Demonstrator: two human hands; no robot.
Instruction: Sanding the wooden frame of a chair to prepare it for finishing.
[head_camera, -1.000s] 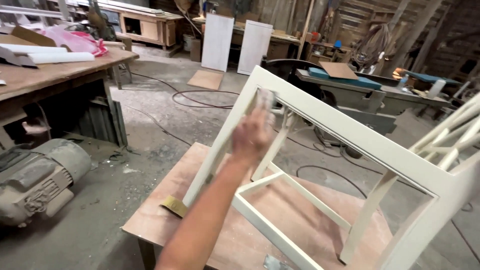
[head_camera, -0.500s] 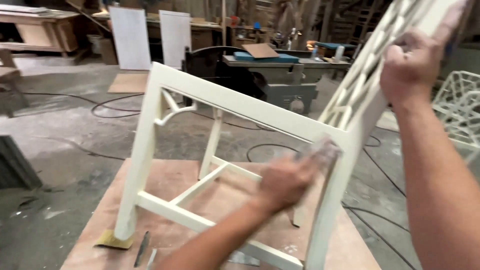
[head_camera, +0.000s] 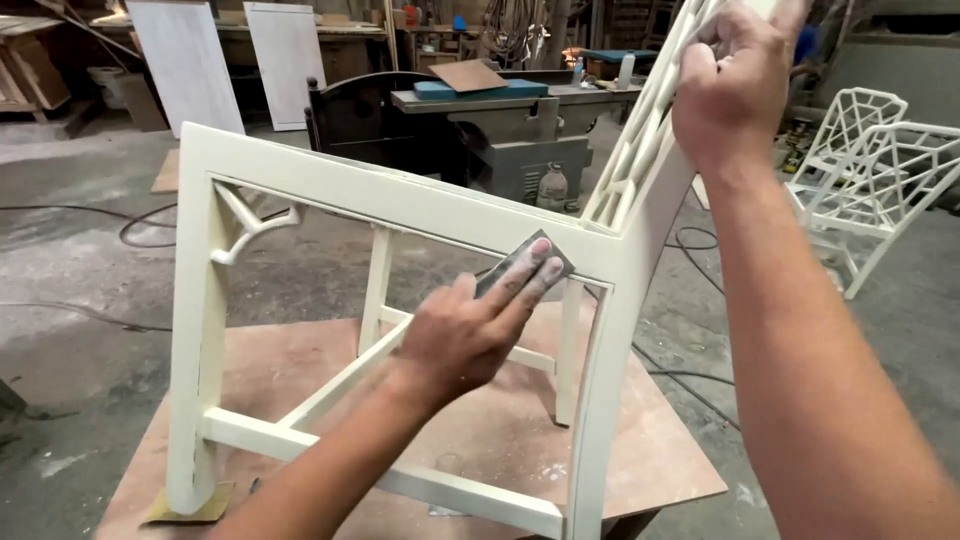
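So the cream-painted wooden chair frame (head_camera: 400, 205) is tipped on its side on a worn brown plywood board (head_camera: 480, 430), and everything else sits around it. Under the chair's lower left leg there's a folded scrap of yellowish sandpaper (head_camera: 190, 505) lying on the board. Further back, left of the chair, two pale flat panels (head_camera: 235, 60) lean upright against a bench.

Moving right along the chair's top rail: the left hand (head_camera: 470, 330) is flat against the rail, fingers stretched out and pressing a small grey piece of sandpaper (head_camera: 520, 265) onto the wood near the right corner joint. Not a fist, more of a flat pinning grip.

Behind the chair, there's a dark grey workshop machine (head_camera: 510, 130) with a blue top.

At the chair's lattice back, up top right, the right hand (head_camera: 735, 85) is clenched around the slats. Right of the chair, well apart, white lattice chair frames (head_camera: 870, 170) stand on the concrete floor (head_camera: 80, 260).
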